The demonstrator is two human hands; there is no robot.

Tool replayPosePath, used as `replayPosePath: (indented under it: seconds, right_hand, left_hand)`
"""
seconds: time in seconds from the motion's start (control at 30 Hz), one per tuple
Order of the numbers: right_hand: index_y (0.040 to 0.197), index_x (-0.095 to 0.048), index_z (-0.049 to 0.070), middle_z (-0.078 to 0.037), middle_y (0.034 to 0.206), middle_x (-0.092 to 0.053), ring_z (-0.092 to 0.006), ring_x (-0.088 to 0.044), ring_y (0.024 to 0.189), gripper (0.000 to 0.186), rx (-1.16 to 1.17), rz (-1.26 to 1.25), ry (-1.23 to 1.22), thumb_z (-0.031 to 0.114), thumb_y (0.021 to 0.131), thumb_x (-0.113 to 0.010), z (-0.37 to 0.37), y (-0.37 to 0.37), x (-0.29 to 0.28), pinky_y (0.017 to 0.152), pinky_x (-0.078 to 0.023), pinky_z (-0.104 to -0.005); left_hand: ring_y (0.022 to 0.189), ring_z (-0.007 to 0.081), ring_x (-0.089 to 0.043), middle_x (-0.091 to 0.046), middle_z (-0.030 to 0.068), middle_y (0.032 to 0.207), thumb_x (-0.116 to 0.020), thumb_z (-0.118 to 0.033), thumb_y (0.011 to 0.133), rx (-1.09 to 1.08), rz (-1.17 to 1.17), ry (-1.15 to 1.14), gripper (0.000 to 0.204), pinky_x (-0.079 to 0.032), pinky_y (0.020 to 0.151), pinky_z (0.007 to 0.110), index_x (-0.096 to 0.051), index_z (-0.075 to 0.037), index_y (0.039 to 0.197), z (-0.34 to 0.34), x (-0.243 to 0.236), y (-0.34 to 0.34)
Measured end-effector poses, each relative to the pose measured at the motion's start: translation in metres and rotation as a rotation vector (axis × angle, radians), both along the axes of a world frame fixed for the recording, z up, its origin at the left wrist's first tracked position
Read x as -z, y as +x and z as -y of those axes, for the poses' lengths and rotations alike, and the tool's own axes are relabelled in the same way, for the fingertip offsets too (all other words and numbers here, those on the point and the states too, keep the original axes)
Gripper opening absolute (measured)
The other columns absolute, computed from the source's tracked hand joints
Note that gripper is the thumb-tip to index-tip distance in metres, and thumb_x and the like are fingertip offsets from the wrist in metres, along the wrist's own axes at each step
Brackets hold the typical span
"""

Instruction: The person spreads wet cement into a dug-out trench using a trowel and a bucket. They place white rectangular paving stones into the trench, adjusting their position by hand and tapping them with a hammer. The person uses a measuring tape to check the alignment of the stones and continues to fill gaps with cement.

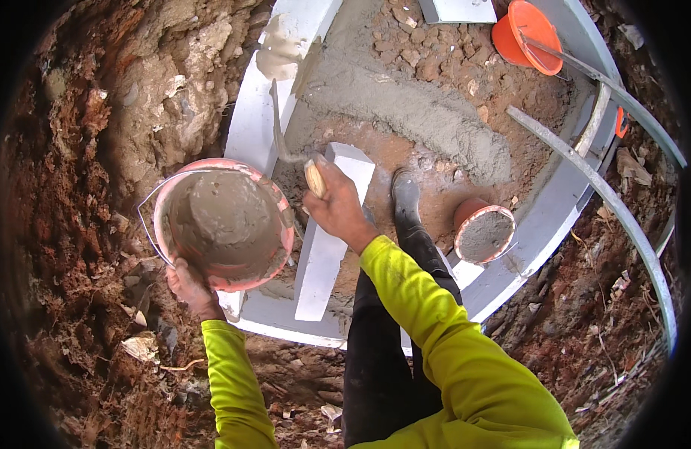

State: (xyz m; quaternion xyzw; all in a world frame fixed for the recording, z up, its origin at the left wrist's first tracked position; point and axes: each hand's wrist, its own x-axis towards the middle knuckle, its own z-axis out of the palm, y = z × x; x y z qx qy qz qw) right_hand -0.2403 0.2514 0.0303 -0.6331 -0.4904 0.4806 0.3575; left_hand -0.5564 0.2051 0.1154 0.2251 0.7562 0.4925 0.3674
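My left hand grips the near rim of a large orange-red bucket, tilted so its inside shows. Wet grey mortar coats the bucket's inner wall and bottom. In my right hand is a trowel, its wooden handle inside my closed fingers. The trowel's thin metal blade points away from me, beside the mortar-smeared top of a pale block wall. Under my right wrist leans a loose white block. The bucket's wire handle hangs on its left side.
A smaller bucket filled with mortar stands right of my boot. A bed of spread mortar crosses the ground ahead. At the far right are an orange bucket and curved-looking long bars. Rough earth banks surround the blocks.
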Motion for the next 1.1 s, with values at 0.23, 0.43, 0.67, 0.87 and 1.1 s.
replayPosePath:
  seconds: [0.23, 0.43, 0.67, 0.87, 1.1]
  right_hand:
    - [0.131, -0.053, 0.006, -0.021, 0.101, -0.062, -0.0407, -0.065, 0.086, 0.057, -0.602, -0.229, -0.227, 0.008, 0.075, -0.065, 0.017, 0.058, -0.132, 0.082, -0.053, -0.0459]
    - [0.133, -0.049, 0.0, -0.023, 0.111, -0.056, -0.0431, -0.059, 0.097, 0.057, -0.725, -0.091, -0.092, 0.008, 0.078, -0.061, 0.016, -0.021, -0.11, 0.087, -0.05, -0.0475]
    - [0.134, -0.046, -0.004, -0.024, 0.123, -0.051, -0.0425, -0.057, 0.107, 0.058, -0.569, -0.16, -0.025, 0.015, 0.084, -0.068, 0.057, -0.034, -0.084, 0.093, -0.05, -0.0427]
    - [0.138, -0.045, 0.0, -0.026, 0.13, -0.049, -0.041, -0.05, 0.122, 0.065, -0.516, -0.033, -0.214, 0.024, 0.084, -0.072, 0.07, 0.026, -0.082, 0.102, -0.044, -0.0447]
    - [0.146, -0.041, 0.016, -0.017, 0.156, -0.029, -0.0388, -0.023, 0.146, 0.062, -1.423, 0.698, 0.251, 0.025, 0.088, -0.062, 0.089, 0.023, 0.025, 0.117, -0.02, -0.06]
  left_hand:
    - [0.094, 0.0139, -0.058, -0.064, 0.004, 0.107, -0.055, -0.02, 0.1, -0.052, 0.048, 0.001, 0.022, -0.048, 0.087, 0.032, -0.062, -0.003, 0.113, 0.023, 0.014, -0.008]
    - [0.089, 0.0129, -0.057, -0.06, 0.0006, 0.1, -0.052, -0.029, 0.101, -0.299, -0.012, -0.05, 0.025, -0.05, 0.079, 0.03, -0.061, -0.007, 0.106, 0.034, 0.012, 0.009]
    - [0.074, 0.0059, -0.045, -0.048, -0.0062, 0.082, -0.051, -0.035, 0.102, -0.154, -0.031, -0.193, 0.023, -0.042, 0.067, 0.025, -0.052, -0.015, 0.089, 0.044, 0.01, -0.002]
    - [0.113, 0.0228, -0.052, -0.052, 0.011, 0.126, -0.049, -0.029, 0.102, -0.315, 0.064, -0.067, 0.049, -0.043, 0.096, 0.038, -0.039, -0.002, 0.142, 0.075, 0.009, 0.007]
    - [0.141, 0.0429, -0.027, -0.027, 0.0264, 0.15, -0.089, -0.03, 0.063, 0.552, -0.639, -0.735, 0.112, -0.028, 0.113, 0.054, -0.025, -0.004, 0.15, 0.21, 0.05, 0.101]
